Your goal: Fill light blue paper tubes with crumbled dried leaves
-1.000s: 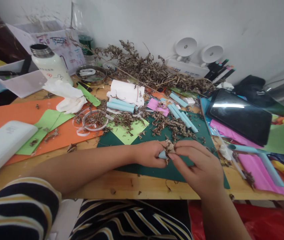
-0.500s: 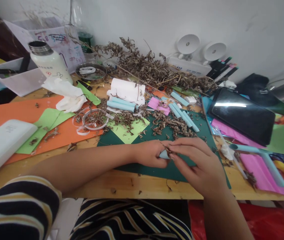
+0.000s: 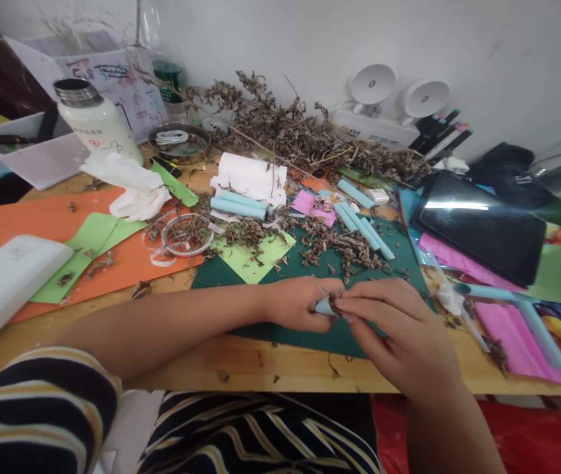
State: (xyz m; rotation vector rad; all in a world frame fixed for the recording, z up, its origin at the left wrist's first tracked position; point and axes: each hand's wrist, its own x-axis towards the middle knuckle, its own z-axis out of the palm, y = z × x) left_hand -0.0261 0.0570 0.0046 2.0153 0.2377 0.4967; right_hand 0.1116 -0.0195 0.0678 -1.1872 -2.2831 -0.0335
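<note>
My left hand is closed round a small light-blue paper tube near the front edge of the dark green cutting mat. My right hand meets it from the right, with thumb and fingers pinched on bits of dried brown leaf at the tube's open end. Crumbled dried leaves lie scattered on the mat just behind both hands. More rolled light-blue tubes lie further back on the mat.
A pile of dried branches runs along the wall. Orange paper, green sheets, a white case and a white bottle fill the left. A black tablet and pink paper lie at right. A roll of clear tape sits left of centre.
The clump of dried leaf between my fingers has shrunk down into the tube's end. My right hand has shifted slightly right and closed tighter on it. The left hand stays put.
</note>
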